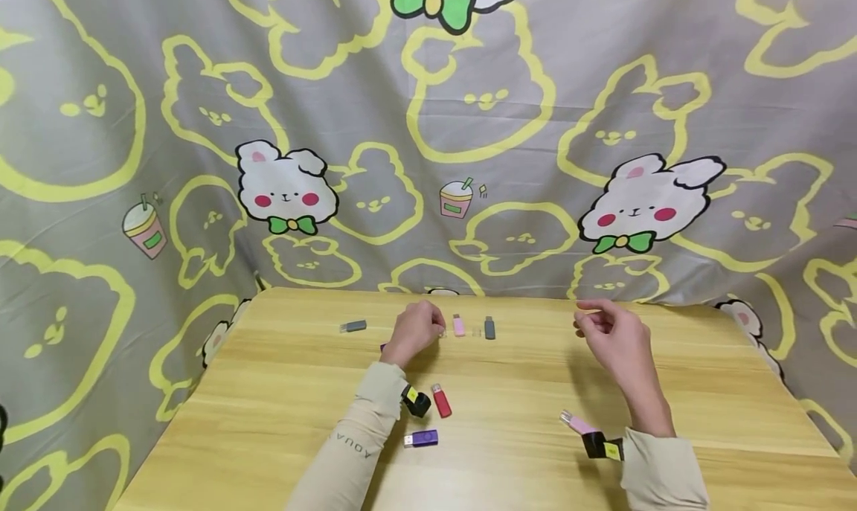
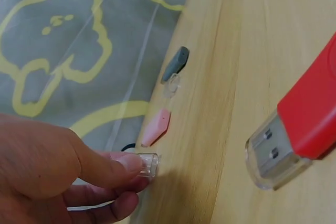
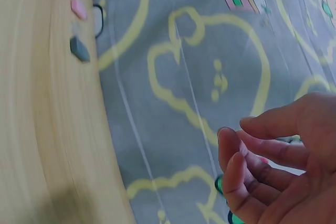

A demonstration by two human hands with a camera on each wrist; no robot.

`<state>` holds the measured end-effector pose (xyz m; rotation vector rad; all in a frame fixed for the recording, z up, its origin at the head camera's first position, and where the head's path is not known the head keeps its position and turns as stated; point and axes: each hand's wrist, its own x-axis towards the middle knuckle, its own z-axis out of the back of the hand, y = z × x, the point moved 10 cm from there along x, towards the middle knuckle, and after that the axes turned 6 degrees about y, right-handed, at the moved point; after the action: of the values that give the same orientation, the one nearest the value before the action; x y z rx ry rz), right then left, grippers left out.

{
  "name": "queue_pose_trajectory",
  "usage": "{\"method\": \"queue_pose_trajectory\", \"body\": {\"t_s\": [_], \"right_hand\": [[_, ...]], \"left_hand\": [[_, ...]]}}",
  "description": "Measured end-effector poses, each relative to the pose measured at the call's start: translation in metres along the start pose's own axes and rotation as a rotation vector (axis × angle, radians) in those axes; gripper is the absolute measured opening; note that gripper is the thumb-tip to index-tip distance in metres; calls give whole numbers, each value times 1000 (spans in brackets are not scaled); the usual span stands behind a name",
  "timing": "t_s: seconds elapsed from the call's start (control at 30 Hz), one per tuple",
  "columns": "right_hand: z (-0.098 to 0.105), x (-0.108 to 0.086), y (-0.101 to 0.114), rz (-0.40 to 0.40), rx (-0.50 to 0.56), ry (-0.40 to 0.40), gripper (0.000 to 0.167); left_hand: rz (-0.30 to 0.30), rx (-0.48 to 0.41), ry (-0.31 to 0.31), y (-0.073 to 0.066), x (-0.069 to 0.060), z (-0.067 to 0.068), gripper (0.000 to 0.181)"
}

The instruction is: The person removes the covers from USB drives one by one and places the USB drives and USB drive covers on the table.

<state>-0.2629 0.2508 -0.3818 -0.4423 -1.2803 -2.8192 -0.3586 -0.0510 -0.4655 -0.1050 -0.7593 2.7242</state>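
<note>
Near the far edge of the table, my left hand (image 1: 416, 332) pinches a small clear plastic cap (image 2: 150, 165) between thumb and fingers. Just right of it lies a pink USB stick (image 1: 458, 325), its metal plug facing the curtain. Beyond that are a second clear cap (image 1: 477, 332) and a grey USB stick (image 1: 490, 328). My right hand (image 1: 614, 340) hovers over the right side of the table, fingers loosely bent, holding nothing. Another pink USB stick (image 1: 577, 423) lies by the right wrist, partly hidden by the wrist camera.
A red USB stick (image 1: 442, 401), clear-capped in the left wrist view, and a purple one (image 1: 422, 439) lie near the left forearm. At the far left is another grey stick (image 1: 353, 326). My left hand mostly hides a purple item (image 1: 383, 346). A patterned curtain (image 1: 375, 198) borders the table.
</note>
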Motion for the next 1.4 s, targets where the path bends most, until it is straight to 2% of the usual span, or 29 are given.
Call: {"method": "queue_pose_trajectory", "body": {"t_s": [0.37, 0.43, 0.53, 0.67, 0.87, 1.0, 1.1, 1.27, 1.4], "right_hand": [[17, 0, -26, -67, -2, 3, 21], [20, -1, -29, -71, -13, -1, 22], [25, -2, -36, -79, -52, -14, 24], [35, -5, -52, -95, -143, -20, 26], [33, -5, -91, -173, -228, 80, 30], [28, -2, -110, -243, -266, 163, 36], [23, 0, -120, -260, -293, 202, 38], [15, 1, -130, -256, -305, 223, 34], [10, 3, -133, -249, -301, 216, 30]], "left_hand": [[2, 60, -61, -1, 4, 1, 8], [3, 25, -70, 0, 3, 3, 6], [-17, -75, -85, 1, -3, 10, 8], [-48, -216, -123, 2, -18, 24, 11], [-46, -372, -186, 5, -47, 48, 12], [-50, -420, -195, 5, -57, 60, 16], [-57, -433, -201, 6, -59, 66, 16], [-67, -423, -210, 10, -63, 70, 15], [-67, -413, -194, 11, -63, 69, 15]]}}
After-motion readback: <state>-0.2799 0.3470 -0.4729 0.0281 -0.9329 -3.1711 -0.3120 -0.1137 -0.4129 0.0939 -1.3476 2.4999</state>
